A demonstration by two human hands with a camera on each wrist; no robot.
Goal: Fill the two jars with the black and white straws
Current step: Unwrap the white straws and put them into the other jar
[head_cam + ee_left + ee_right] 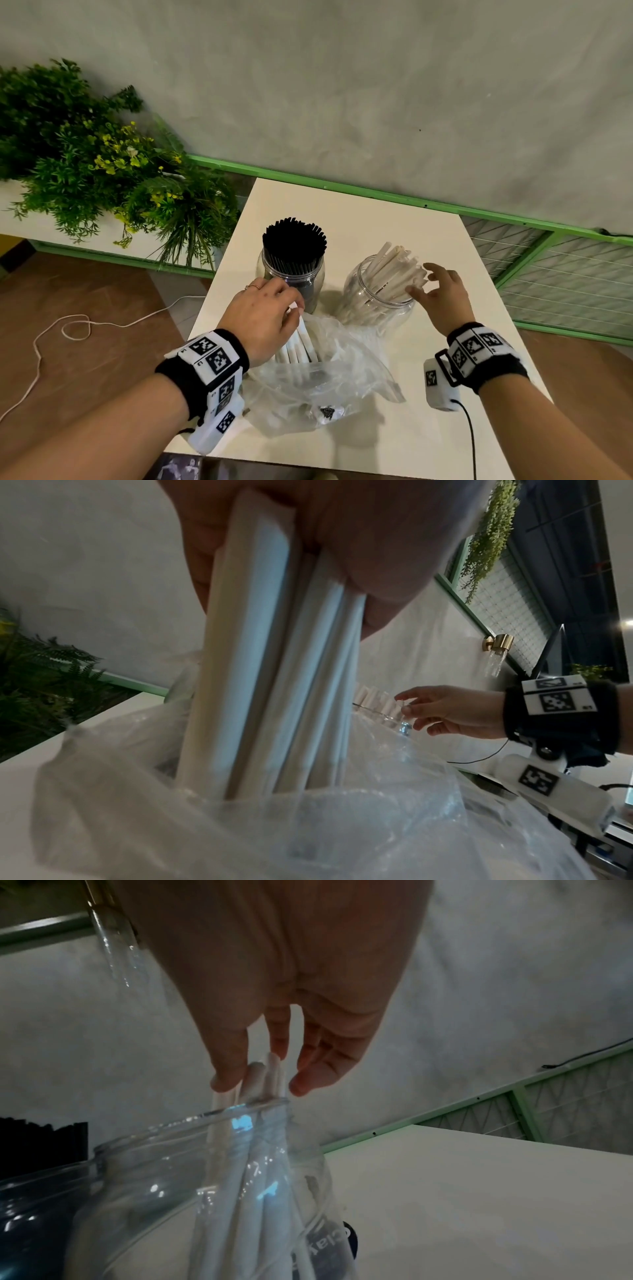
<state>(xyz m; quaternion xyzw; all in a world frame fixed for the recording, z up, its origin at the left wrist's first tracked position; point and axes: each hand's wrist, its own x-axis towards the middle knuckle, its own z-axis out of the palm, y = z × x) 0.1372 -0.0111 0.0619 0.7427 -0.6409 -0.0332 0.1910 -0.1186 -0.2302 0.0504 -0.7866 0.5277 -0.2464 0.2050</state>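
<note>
- Head view: the left hand (pixel 263 313) grips a bundle of white straws (pixel 301 346), fingers curled round their upper ends; the lower ends are still inside the clear bag (pixel 329 387) lying on the table (pixel 445 394) just beneath the hand.
- Just beyond that grip stands the left jar (pixel 291 274), packed with black straws (pixel 295 240) that rise above its rim.
- The right hand (pixel 442 291) has its fingers spread and relaxed, gripping nothing; the fingertips reach the tips of the loose straws (pixel 397 270) leaning in the right jar (pixel 373 301), which stands just left of the hand.
- Left wrist view: the bundle runs down from the left hand's (pixel 342 534) grip into the bag (pixel 308 831). Off to the right, the right hand (pixel 455 712) reaches, fingers apart, at the straw tips.
- Right wrist view: the right hand (pixel 274 974) hangs open above the right jar's (pixel 205 1191) rim; thumb and fingers straddle the tops of the loose straws (pixel 263 1150), seeming to touch them without closing. The black straws (pixel 44 1139) show at far left.
</note>
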